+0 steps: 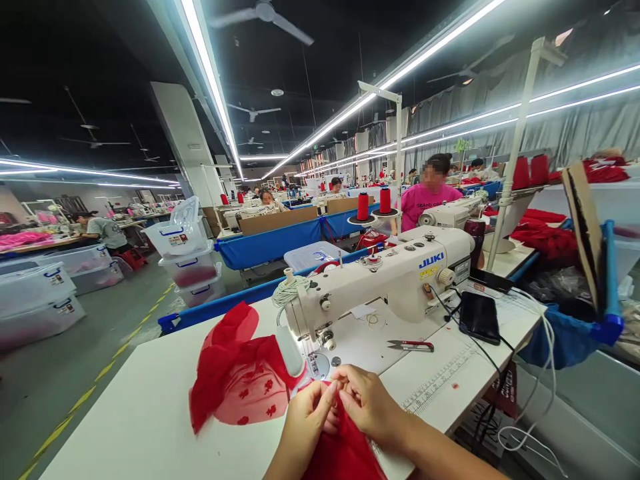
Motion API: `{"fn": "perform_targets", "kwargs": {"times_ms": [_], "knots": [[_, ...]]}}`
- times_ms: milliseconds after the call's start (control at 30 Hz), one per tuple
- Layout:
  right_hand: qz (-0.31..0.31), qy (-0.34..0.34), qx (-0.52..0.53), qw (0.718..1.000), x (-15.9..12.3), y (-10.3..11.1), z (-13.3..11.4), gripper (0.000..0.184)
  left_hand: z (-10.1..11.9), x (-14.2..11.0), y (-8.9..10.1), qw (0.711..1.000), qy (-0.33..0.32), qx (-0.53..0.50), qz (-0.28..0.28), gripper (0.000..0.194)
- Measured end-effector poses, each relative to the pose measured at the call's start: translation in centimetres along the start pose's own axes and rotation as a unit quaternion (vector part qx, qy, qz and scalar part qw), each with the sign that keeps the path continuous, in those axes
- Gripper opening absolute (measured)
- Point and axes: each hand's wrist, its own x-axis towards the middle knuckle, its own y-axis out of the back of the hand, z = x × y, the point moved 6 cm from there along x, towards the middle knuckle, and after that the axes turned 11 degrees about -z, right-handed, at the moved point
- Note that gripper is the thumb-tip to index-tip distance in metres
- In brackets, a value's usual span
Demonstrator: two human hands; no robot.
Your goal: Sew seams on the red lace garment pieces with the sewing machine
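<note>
My left hand [311, 413] and my right hand [364, 403] meet in front of the sewing machine [367, 280], thumbs and fingertips pinched close together on red fabric [345, 443]. Part of this cloth hangs below my hands toward the table's front edge. More sheer red fabric [250, 373], with small dark red motifs, lies spread on the table to the left of the needle area. The presser foot and needle [315, 360] are just beyond my fingertips. My fingers hide the exact edge they grip.
Thread snips [411, 346] lie on the machine bed, and a black phone [479, 317] with cables rests at right. Red thread cones [385, 200] stand behind the machine. A person in a pink shirt [425, 200] sits beyond. Plastic bins [183, 250] are stacked at left.
</note>
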Motion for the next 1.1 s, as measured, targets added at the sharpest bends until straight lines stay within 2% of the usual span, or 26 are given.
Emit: {"fn": "perform_targets", "kwargs": {"times_ms": [167,300,533,800,933,1100], "knots": [[-0.005,0.033,0.008,0.999,-0.3,-0.1,-0.6,0.021,0.2,0.0,0.0,1.000,0.012,0.000,-0.011,0.076],[0.008,0.034,0.009,0.999,-0.4,-0.1,-0.5,0.025,0.3,-0.4,0.1,1.000,0.009,-0.008,-0.022,0.076],[0.017,0.003,0.013,1.000,-0.3,-0.2,0.1,0.024,0.0,-0.5,0.1,0.998,-0.012,-0.033,-0.051,0.073],[-0.014,-0.017,0.005,1.000,0.0,-0.5,0.4,0.031,-1.5,0.2,0.7,0.994,-0.031,-0.066,-0.081,0.066],[-0.001,-0.022,-0.016,1.000,-0.1,-0.5,0.6,0.029,-2.3,0.5,1.1,0.992,-0.053,-0.079,-0.078,0.064],[0.012,-0.055,-0.040,0.998,-0.2,-0.1,0.6,0.022,-2.0,0.4,1.0,0.990,-0.080,-0.092,-0.066,0.068]]}}
